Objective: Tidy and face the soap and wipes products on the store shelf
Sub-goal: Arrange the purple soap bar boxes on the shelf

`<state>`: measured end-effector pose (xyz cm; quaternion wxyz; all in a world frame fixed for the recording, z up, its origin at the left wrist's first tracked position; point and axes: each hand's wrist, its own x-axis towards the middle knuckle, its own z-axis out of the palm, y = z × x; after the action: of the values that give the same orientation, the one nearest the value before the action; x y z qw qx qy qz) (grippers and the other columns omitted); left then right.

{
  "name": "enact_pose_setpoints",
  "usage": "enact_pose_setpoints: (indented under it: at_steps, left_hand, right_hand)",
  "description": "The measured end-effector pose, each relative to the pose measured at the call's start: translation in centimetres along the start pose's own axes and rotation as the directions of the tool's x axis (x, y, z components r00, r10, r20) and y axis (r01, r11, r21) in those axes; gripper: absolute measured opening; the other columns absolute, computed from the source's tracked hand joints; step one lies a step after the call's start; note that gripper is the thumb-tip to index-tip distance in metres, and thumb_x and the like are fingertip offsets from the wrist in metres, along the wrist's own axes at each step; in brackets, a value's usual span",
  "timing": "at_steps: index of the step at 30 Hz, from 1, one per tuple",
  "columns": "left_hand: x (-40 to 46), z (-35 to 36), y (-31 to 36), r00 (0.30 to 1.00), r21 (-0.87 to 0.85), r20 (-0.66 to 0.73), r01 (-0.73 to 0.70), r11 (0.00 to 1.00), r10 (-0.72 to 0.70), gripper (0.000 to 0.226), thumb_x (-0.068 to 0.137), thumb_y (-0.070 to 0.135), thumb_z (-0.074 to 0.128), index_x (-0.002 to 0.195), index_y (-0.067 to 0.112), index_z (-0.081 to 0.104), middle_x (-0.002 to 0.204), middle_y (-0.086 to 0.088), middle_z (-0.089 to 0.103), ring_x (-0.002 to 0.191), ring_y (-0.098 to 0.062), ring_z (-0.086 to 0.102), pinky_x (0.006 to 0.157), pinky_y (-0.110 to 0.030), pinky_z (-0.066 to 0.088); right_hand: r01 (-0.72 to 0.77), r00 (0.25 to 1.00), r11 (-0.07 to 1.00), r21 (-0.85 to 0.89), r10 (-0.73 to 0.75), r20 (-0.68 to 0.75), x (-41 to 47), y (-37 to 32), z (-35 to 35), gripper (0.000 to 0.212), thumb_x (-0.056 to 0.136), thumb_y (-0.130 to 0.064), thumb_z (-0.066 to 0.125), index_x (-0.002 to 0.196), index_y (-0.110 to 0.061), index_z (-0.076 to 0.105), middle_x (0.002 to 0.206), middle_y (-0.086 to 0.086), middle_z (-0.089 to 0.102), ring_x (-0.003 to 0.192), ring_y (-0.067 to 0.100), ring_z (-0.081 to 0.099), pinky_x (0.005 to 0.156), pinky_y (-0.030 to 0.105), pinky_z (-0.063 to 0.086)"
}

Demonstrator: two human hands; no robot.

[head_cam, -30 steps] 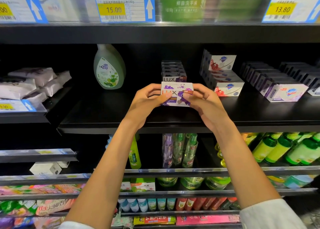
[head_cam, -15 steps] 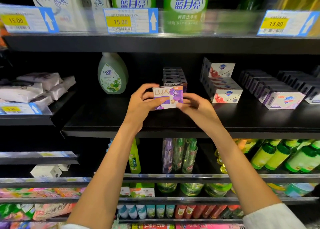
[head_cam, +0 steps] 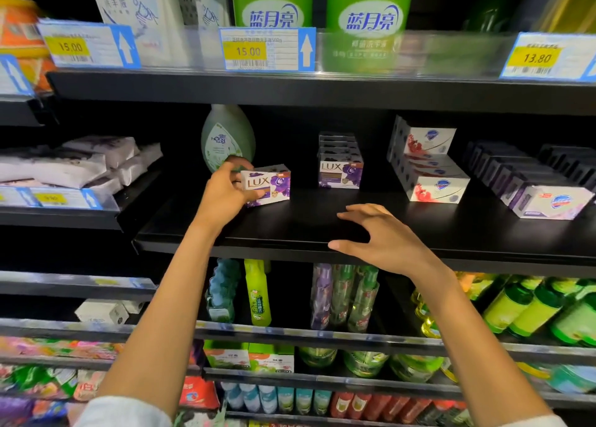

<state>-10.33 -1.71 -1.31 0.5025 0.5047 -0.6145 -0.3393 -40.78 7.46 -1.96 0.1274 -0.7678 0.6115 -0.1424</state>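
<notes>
- Wipes packs (head_cam: 74, 165), side shelf at 9 o'clock: soft white packs heaped unevenly, overlapping; not yet squared, by the look of it.
- Green bottle (head_cam: 227, 137), rear of the middle shelf (head_cam: 322, 233), 11 o'clock of the left hand: upright, label forward.
- Left hand (head_cam: 225, 189): curled round the left end of a Lux soap box (head_cam: 269, 184), thumb low on the front face, fingers over the top edge.
- Lux soap box: near the shelf's left part, just in front of the bottle; appears set on the board, though contact hidden in shadow. Printed face forward, turned slightly toward 1 o'clock; long axis roughly 9-to-3.
- Lux row (head_cam: 340, 165), 3 o'clock of the held box, well apart: front box faced, others filed straight behind.
- Right hand (head_cam: 383, 239): released, fingers spread, holding nothing, hovering over the shelf's front lip; touching or not, cannot tell.
- Safeguard boxes (head_cam: 435, 184), 2 o'clock of the right hand: faced in rows, top one askew.
- Progress, as judged: partway; held box wants squaring and settling, wipes still loose.
</notes>
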Motion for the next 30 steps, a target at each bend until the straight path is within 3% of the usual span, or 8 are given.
enact_pose_setpoints:
  at_steps: [5, 11, 14, 17, 19, 22, 27, 30]
  left_hand:
    - [1.5, -0.1, -1.3, 1.0, 0.011, -0.015, 0.012, 1.0, -0.012, 0.051, 0.078, 0.002, 0.089, 0.112, 0.026, 0.06, 0.112, -0.021, 0.071, 0.1, -0.026, 0.076, 0.085, -0.044, 0.064]
    - [-0.2, -0.3, -1.2, 0.993, 0.157, -0.07, -0.081, 0.984, 0.093, 0.068, 0.08, 0.012, 0.09, 0.133, 0.025, 0.051, 0.125, -0.003, 0.066, 0.114, -0.016, 0.067, 0.099, -0.036, 0.057]
    - [-3.2, -0.2, -0.4, 0.956, 0.305, -0.179, -0.172, 0.937, 0.234, 0.048, 0.085, 0.021, 0.086, 0.123, 0.021, 0.055, 0.125, -0.001, 0.06, 0.114, -0.015, 0.061, 0.099, -0.034, 0.052]
    - [-6.2, 0.4, 0.3, 0.961, 0.332, 0.017, -0.264, 0.906, 0.275, 0.03, 0.09, 0.034, 0.08, 0.113, 0.021, 0.066, 0.118, 0.004, 0.064, 0.11, -0.012, 0.062, 0.102, -0.037, 0.052]
    - [-7.7, 0.9, 0.7, 0.95, 0.369, 0.25, -0.272, 0.889, 0.187, 0.043, 0.087, 0.052, 0.076, 0.122, 0.028, 0.07, 0.125, 0.014, 0.063, 0.119, -0.007, 0.059, 0.108, -0.037, 0.049]
    - [-8.3, 1.0, 1.3, 0.899, 0.511, 0.438, -0.264, 0.818, 0.017, 0.059, 0.084, 0.067, 0.072, 0.138, 0.046, 0.06, 0.145, 0.032, 0.046, 0.137, 0.0, 0.045, 0.117, -0.04, 0.039]
    - [-8.0, 0.6, 1.2, 0.899, 0.553, 0.437, -0.247, 0.796, -0.025, 0.055, 0.087, 0.059, 0.075, 0.139, 0.054, 0.057, 0.149, 0.04, 0.04, 0.143, 0.0, 0.039, 0.12, -0.04, 0.032]
    - [-8.1, 0.6, 1.1, 0.904, 0.557, 0.426, -0.245, 0.793, -0.02, 0.055, 0.086, 0.061, 0.075, 0.138, 0.055, 0.059, 0.149, 0.04, 0.041, 0.142, 0.002, 0.04, 0.121, -0.04, 0.032]
  right_hand:
    - [0.006, 1.0, 1.0, 0.003, -0.006, -0.003, 0.1, 0.0, 0.0, 0.078, 0.088, -0.078, 0.057, 0.155, -0.042, 0.042, 0.163, -0.02, 0.03, 0.154, 0.005, 0.02, 0.121, 0.039, 0.032]
    - [0.0, 0.992, 0.98, 0.199, 0.025, -0.122, 0.8, 0.4, -0.2, 0.065, 0.09, -0.066, 0.066, 0.147, -0.036, 0.055, 0.148, -0.018, 0.048, 0.141, 0.007, 0.041, 0.113, 0.029, 0.035]
    - [0.0, 0.961, 0.961, 0.275, 0.076, -0.264, 2.5, 0.4, -0.8, 0.059, 0.093, -0.05, 0.073, 0.145, -0.027, 0.058, 0.138, -0.009, 0.057, 0.128, 0.009, 0.051, 0.104, 0.025, 0.039]
    - [-0.067, 0.909, 0.956, 0.286, 0.176, -0.377, 5.7, 0.8, -1.4, 0.053, 0.092, -0.042, 0.077, 0.137, -0.019, 0.061, 0.131, 0.008, 0.064, 0.119, 0.024, 0.062, 0.099, 0.036, 0.051]
    - [-0.104, 0.885, 0.959, 0.263, 0.21, -0.416, 7.7, 1.0, -1.6, 0.054, 0.092, -0.037, 0.078, 0.137, -0.017, 0.058, 0.134, 0.015, 0.061, 0.118, 0.033, 0.063, 0.095, 0.039, 0.053]
    - [-0.087, 0.897, 0.952, 0.294, 0.204, -0.393, 10.2, 1.2, -1.4, 0.068, 0.089, -0.03, 0.081, 0.149, -0.023, 0.049, 0.151, 0.013, 0.047, 0.134, 0.035, 0.053, 0.108, 0.038, 0.046]
    - [-0.067, 0.878, 0.934, 0.351, 0.222, -0.423, 11.8, 1.7, -0.5, 0.056, 0.086, -0.022, 0.083, 0.138, -0.02, 0.062, 0.134, 0.007, 0.068, 0.122, 0.027, 0.066, 0.096, 0.023, 0.048]
    - [-0.065, 0.832, 0.926, 0.373, 0.256, -0.492, 11.5, 1.7, -0.6, 0.049, 0.083, -0.018, 0.085, 0.128, -0.021, 0.064, 0.122, 0.007, 0.073, 0.112, 0.027, 0.07, 0.093, 0.029, 0.056]
